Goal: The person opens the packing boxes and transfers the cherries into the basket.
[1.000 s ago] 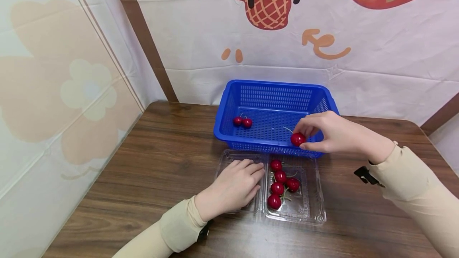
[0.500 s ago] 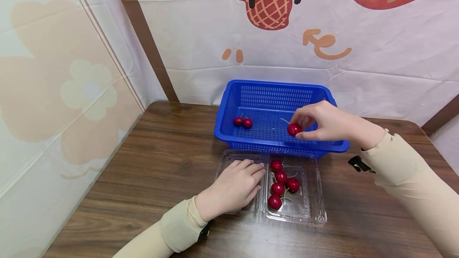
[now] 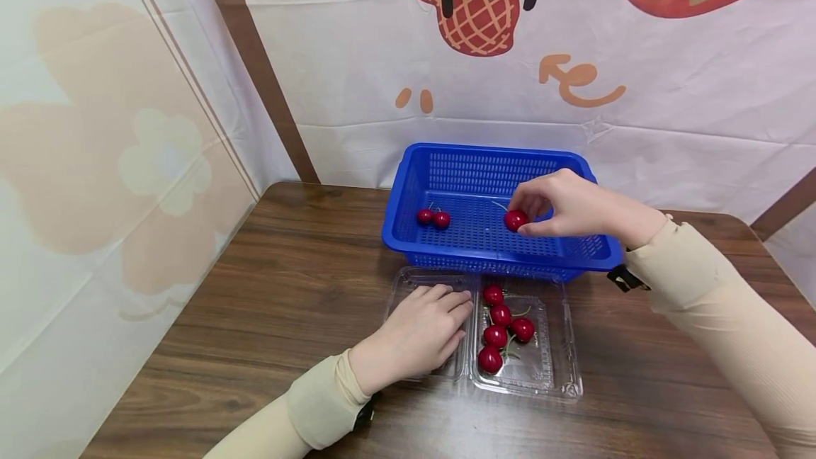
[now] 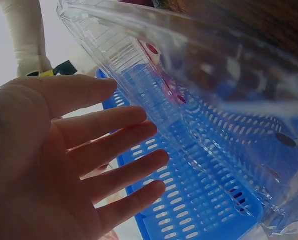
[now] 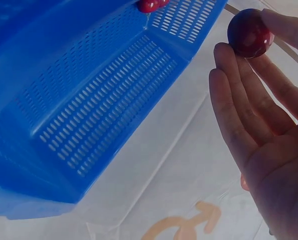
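Note:
My right hand (image 3: 570,207) pinches a red cherry (image 3: 516,220) between thumb and fingertips, above the blue basket (image 3: 395,232); its thin stem points up and left. The same cherry (image 5: 249,33) shows at the fingertips in the right wrist view. Inside the basket, two cherries (image 3: 440,219) lie together toward the left. My left hand (image 3: 414,331) rests on the left half of an open clear plastic clamshell box (image 3: 564,346), fingers extended and relaxed. Several stemmed cherries (image 3: 495,336) sit in the box's right half. Transparent plastic (image 4: 229,65) stands near the left fingers.
Both containers stand on a brown wooden table (image 3: 287,282), the basket directly behind the box. A white printed cloth (image 3: 344,41) hangs behind the table, and another flowered panel (image 3: 108,161) borders it on the left.
My right hand has moved left and farther back, carrying the cherry from the basket's front rim to above its middle. The left hand has stayed in place.

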`<state>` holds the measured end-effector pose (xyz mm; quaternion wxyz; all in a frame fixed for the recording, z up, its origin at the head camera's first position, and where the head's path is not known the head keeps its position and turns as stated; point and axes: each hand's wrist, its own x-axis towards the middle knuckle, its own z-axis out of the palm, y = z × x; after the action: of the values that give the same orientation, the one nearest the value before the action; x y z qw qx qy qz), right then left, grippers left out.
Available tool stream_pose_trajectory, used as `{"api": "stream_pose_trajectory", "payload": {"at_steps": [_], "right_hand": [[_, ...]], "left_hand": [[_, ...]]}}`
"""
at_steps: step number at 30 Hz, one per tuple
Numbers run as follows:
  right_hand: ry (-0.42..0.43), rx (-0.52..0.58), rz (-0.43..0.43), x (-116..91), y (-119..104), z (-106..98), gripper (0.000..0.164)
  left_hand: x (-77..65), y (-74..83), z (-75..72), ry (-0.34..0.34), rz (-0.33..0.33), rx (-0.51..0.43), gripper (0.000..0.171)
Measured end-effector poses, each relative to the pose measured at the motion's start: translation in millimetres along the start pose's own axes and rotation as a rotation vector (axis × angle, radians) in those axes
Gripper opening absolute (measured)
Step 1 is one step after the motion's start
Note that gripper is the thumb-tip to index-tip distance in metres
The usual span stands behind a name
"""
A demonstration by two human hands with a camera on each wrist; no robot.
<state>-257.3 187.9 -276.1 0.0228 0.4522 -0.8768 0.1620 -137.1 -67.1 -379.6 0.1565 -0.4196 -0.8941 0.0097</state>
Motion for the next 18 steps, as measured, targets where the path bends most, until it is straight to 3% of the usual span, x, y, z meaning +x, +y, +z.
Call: {"api": "stream_pose_trajectory", "payload": {"at_steps": [18], "right_hand": [[-0.029,0.033,0.052,26,-3,6,0.023]], "left_hand": [[-4.9,-1.3,1.9,0.022,0.014,0.005,0.038]]}}
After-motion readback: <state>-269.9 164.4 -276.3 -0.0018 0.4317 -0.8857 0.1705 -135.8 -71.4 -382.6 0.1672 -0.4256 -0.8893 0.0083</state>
